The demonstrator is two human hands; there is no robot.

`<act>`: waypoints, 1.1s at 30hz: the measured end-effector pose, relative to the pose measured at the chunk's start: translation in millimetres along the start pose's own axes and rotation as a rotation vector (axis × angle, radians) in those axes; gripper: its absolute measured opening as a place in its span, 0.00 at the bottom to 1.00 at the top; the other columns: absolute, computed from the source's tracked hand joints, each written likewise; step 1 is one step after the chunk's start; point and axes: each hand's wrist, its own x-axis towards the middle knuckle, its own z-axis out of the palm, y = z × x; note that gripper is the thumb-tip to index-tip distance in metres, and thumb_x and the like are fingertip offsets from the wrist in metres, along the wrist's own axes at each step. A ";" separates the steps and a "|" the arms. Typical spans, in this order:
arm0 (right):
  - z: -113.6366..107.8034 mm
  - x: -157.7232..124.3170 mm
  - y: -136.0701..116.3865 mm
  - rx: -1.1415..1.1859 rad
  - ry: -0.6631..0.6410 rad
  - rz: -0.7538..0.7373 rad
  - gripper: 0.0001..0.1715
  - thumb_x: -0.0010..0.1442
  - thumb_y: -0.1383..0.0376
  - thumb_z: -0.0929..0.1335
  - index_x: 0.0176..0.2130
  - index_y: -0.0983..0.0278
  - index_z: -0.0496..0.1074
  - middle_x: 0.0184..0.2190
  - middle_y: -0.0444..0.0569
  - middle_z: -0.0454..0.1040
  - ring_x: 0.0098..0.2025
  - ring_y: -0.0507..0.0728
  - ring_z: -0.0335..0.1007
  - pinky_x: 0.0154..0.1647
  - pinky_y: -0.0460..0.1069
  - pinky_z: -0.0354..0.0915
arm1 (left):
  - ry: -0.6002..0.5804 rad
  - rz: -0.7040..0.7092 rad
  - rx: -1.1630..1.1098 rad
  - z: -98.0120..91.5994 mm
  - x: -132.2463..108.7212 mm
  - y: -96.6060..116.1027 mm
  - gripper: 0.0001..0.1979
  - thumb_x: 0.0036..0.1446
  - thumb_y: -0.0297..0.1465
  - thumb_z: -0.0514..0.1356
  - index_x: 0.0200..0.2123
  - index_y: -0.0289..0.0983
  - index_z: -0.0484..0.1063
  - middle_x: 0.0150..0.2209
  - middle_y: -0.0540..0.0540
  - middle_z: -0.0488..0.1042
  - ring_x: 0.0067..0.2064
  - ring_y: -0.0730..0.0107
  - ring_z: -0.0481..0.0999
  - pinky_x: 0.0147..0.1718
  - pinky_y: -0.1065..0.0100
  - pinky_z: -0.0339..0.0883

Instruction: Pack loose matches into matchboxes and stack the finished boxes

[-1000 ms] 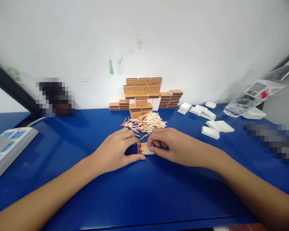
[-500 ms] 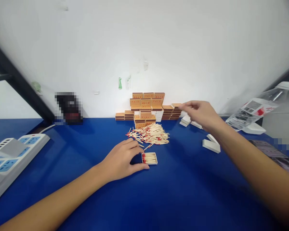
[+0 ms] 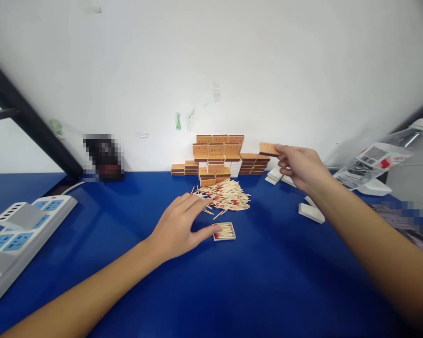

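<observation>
My right hand (image 3: 299, 166) pinches an orange matchbox (image 3: 268, 149) with a brown striking side, held in the air above a stack of like matchboxes (image 3: 252, 164). Whether there is a tray inside it, I cannot tell. My left hand (image 3: 185, 225) is spread over the blue table, its thumb tip at the left end of a small white matchbox tray (image 3: 229, 237). Matches with red heads lie in that tray, heads to the left. Just behind it spreads a loose heap of matches (image 3: 232, 193), close to my left index finger.
More matchboxes (image 3: 216, 149) are stacked against the wall behind the heap. White trays (image 3: 310, 213) lie on the right, with others (image 3: 274, 174) farther back. A clear plastic bottle (image 3: 377, 157) leans at the far right. A power strip (image 3: 24, 244) lies at the left.
My right hand has lifted a matchbox off the right-hand stack. My left hand's fingers have spread and moved away from the tray's far side; its thumb now overlaps the tray's left end.
</observation>
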 end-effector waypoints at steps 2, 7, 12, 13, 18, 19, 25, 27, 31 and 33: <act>10.9 -36.9 -7.9 0.040 -0.044 0.016 0.25 0.59 0.43 0.73 0.30 0.59 0.65 0.24 0.44 0.63 0.23 0.51 0.55 0.19 0.48 0.51 | 0.083 -0.025 -0.001 -3.6 1.9 0.5 0.28 0.67 0.45 0.66 0.64 0.37 0.68 0.48 0.40 0.80 0.49 0.56 0.78 0.51 0.51 0.75; 52.0 -113.6 -17.6 0.111 -0.534 -0.003 0.27 0.60 0.40 0.73 0.31 0.60 0.72 0.23 0.41 0.65 0.24 0.51 0.56 0.24 0.48 0.55 | 0.039 0.002 -0.014 -3.9 3.2 1.5 0.32 0.65 0.44 0.68 0.67 0.40 0.66 0.56 0.39 0.78 0.54 0.55 0.77 0.54 0.50 0.75; 56.7 -123.0 -4.7 0.067 -0.663 -0.126 0.27 0.65 0.40 0.70 0.37 0.61 0.73 0.30 0.45 0.71 0.30 0.54 0.63 0.31 0.51 0.62 | -0.006 0.061 -0.038 -2.3 4.5 -5.4 0.19 0.68 0.40 0.66 0.57 0.38 0.75 0.46 0.41 0.82 0.45 0.59 0.79 0.46 0.55 0.77; 53.1 -121.6 -1.1 0.019 -0.662 -0.170 0.26 0.64 0.41 0.72 0.42 0.60 0.73 0.34 0.46 0.73 0.32 0.55 0.64 0.33 0.51 0.63 | -0.011 0.039 -0.042 -3.5 5.3 -8.0 0.18 0.67 0.40 0.66 0.56 0.38 0.76 0.46 0.42 0.82 0.45 0.59 0.79 0.46 0.55 0.77; 38.8 -119.4 7.5 -0.324 -0.823 -0.360 0.32 0.56 0.44 0.79 0.51 0.58 0.75 0.45 0.49 0.73 0.38 0.57 0.66 0.39 0.52 0.65 | -0.092 -0.162 -0.099 -10.2 9.1 -21.4 0.23 0.61 0.42 0.71 0.56 0.41 0.78 0.45 0.45 0.84 0.40 0.64 0.82 0.40 0.61 0.78; 38.4 -119.2 7.7 -0.351 -0.846 -0.386 0.27 0.58 0.46 0.78 0.49 0.58 0.76 0.43 0.48 0.72 0.39 0.57 0.66 0.40 0.52 0.64 | -0.112 -0.187 -0.124 -10.4 9.7 -23.4 0.23 0.61 0.42 0.72 0.56 0.41 0.78 0.45 0.46 0.84 0.40 0.64 0.82 0.41 0.62 0.78; 34.2 -105.5 11.8 -0.289 -0.831 -0.426 0.22 0.63 0.48 0.76 0.49 0.59 0.77 0.37 0.45 0.73 0.35 0.55 0.68 0.38 0.51 0.63 | -0.157 -0.219 -0.216 -7.9 11.9 -28.9 0.20 0.60 0.43 0.72 0.52 0.42 0.79 0.44 0.48 0.84 0.39 0.66 0.81 0.41 0.64 0.78; 29.6 -99.2 13.7 -0.254 -0.805 -0.391 0.23 0.63 0.48 0.76 0.51 0.59 0.76 0.35 0.44 0.75 0.34 0.55 0.69 0.37 0.51 0.64 | -0.146 -0.219 -0.216 -7.7 12.3 -30.2 0.20 0.60 0.44 0.72 0.52 0.42 0.80 0.43 0.48 0.84 0.39 0.67 0.81 0.39 0.65 0.77; 23.2 -92.1 15.9 -0.184 -0.770 -0.334 0.24 0.62 0.48 0.76 0.51 0.59 0.76 0.35 0.44 0.77 0.35 0.55 0.71 0.37 0.51 0.65 | -0.138 -0.220 -0.212 -7.7 12.2 -32.4 0.21 0.60 0.45 0.72 0.52 0.43 0.81 0.42 0.48 0.84 0.37 0.67 0.79 0.38 0.65 0.76; 23.1 -91.1 16.8 -0.147 -0.763 -0.323 0.25 0.62 0.47 0.76 0.51 0.59 0.77 0.37 0.45 0.78 0.36 0.55 0.72 0.38 0.51 0.66 | -0.139 -0.231 -0.231 -7.8 11.9 -32.5 0.21 0.60 0.46 0.72 0.52 0.43 0.81 0.44 0.47 0.84 0.38 0.67 0.79 0.39 0.65 0.76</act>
